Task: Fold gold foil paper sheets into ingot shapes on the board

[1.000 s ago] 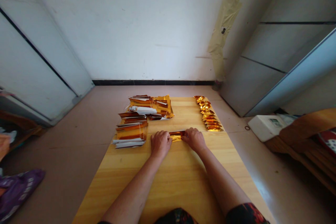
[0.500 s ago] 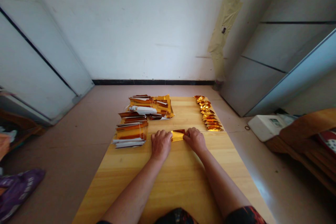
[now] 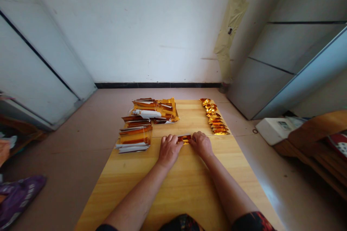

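A small sheet of gold foil paper [image 3: 185, 139] lies on the wooden table between my two hands, its far edge looking darker and folded over. My left hand [image 3: 168, 150] grips its left end, fingers closed. At the right end, my right hand [image 3: 202, 144] pinches the foil with thumb and fingers. Bundles of gold foil and white paper [image 3: 136, 135] lie left of my left hand, with another foil bundle [image 3: 166, 108] behind them. A row of folded gold foil pieces [image 3: 215, 119] runs along the table's far right edge.
The wooden table [image 3: 187, 187] reaches toward a white wall [image 3: 151, 36]. To the right stand a grey cabinet [image 3: 276, 57], a white box [image 3: 273, 131] and a wooden seat [image 3: 314, 144]. A purple bag [image 3: 21, 198] is on the floor at left.
My left hand has shifted slightly right, closer to my right hand. Less of the foil shows between them, and its far edge is now folded toward me.
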Demonstrator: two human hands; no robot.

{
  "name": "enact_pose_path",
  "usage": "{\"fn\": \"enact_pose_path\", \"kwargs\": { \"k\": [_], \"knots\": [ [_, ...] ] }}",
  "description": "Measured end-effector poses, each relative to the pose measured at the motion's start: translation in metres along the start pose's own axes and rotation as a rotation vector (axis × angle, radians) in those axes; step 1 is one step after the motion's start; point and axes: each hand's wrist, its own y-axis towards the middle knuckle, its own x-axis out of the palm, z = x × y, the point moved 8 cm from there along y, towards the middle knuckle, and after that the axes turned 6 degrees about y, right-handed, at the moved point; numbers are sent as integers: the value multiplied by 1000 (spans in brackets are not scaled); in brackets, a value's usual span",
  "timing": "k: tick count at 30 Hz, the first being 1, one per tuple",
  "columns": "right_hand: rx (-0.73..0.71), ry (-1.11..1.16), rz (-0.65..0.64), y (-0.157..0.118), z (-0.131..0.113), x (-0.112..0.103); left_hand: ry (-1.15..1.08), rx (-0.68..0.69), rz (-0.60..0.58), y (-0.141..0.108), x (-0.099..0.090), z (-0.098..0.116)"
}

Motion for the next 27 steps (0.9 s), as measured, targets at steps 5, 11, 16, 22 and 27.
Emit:
{"fn": "enact_pose_path", "kwargs": {
  "k": [5, 11, 16, 22, 27],
  "knots": [
    [0, 10, 8, 0, -1, -2, 22, 92, -35, 0, 9, 5],
    [-9, 14, 36, -1, -2, -3, 1, 131, -34, -7, 11, 7],
    [-36, 16, 46, -4, -3, -4, -38, 109, -17, -11, 9, 7],
    [-125, 34, 110, -11, -10, -7, -100, 52, -37, -23, 5, 7],
    [-182, 88, 120, -15, -13, -7, -124, 18, -33, -33, 9, 3]
  ]
}}
